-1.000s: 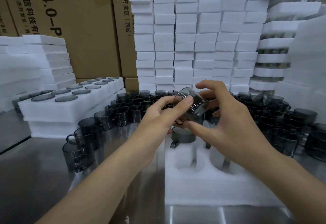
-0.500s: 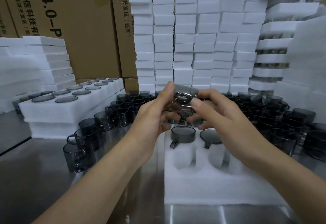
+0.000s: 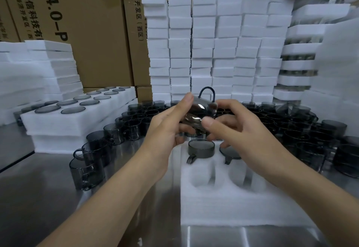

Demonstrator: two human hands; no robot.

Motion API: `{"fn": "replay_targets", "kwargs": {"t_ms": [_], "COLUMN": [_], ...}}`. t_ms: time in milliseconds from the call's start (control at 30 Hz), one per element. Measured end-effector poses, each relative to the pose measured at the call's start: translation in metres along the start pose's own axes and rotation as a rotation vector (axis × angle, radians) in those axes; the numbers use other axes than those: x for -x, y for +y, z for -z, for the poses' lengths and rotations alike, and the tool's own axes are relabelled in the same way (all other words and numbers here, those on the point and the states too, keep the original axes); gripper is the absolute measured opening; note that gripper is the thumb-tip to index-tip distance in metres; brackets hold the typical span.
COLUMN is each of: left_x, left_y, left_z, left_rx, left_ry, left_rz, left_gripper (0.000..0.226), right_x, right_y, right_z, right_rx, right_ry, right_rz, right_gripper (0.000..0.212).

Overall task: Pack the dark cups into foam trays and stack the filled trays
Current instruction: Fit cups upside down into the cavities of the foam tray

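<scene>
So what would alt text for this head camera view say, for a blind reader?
A left hand and right hand hold a dark see-through cup, handle up, over a foam tray where two seated cups show. Loose dark cups crowd the steel table; foam stacks and cardboard boxes stand behind.

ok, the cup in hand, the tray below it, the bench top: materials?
The held cup: smoky see-through glass or plastic, glossy highlights; can't tell which. The tray: white soft foam, fuzzy matte surface. The bench: likely stainless steel, shiny grey, streaky reflections.
</scene>
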State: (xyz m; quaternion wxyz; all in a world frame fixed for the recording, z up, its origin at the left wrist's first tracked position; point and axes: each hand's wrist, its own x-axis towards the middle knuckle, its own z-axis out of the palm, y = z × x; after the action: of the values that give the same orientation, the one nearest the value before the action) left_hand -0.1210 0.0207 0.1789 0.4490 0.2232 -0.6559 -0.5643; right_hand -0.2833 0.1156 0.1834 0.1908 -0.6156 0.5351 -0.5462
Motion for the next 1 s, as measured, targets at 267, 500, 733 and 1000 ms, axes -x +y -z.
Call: {"fn": "replay_targets", "kwargs": {"t_ms": [267, 500, 733, 1000], "left_x": [0.0, -0.003, -0.003, -0.001], "left_y": [0.0, -0.003, -0.012, -0.015], "left_z": [0.0, 0.001, -0.001, -0.003], "left_rx": [0.046, 0.039, -0.059, -0.274], "left_ry": [-0.078, 0.03, 0.049, -0.01], "left_rz": [-0.022, -0.059, -0.175, -0.275], "left_gripper": [0.048, 0.058, 0.066, 0.059], "right_x": [-0.002, -0.003, -0.001, -0.002], "right_y": [-0.002, 0.001, 0.0, 0.004], "right_z": [0.0, 0.002, 0.002, 0.001], "right_rx": [0.003, 0.08, 0.066, 0.11], "right_ry": [0.038, 0.077, 0.088, 0.063], "right_rz": [-0.058, -0.08, 0.001, -0.007], "right_gripper": [0.064, 0.047, 0.045, 0.049]}}
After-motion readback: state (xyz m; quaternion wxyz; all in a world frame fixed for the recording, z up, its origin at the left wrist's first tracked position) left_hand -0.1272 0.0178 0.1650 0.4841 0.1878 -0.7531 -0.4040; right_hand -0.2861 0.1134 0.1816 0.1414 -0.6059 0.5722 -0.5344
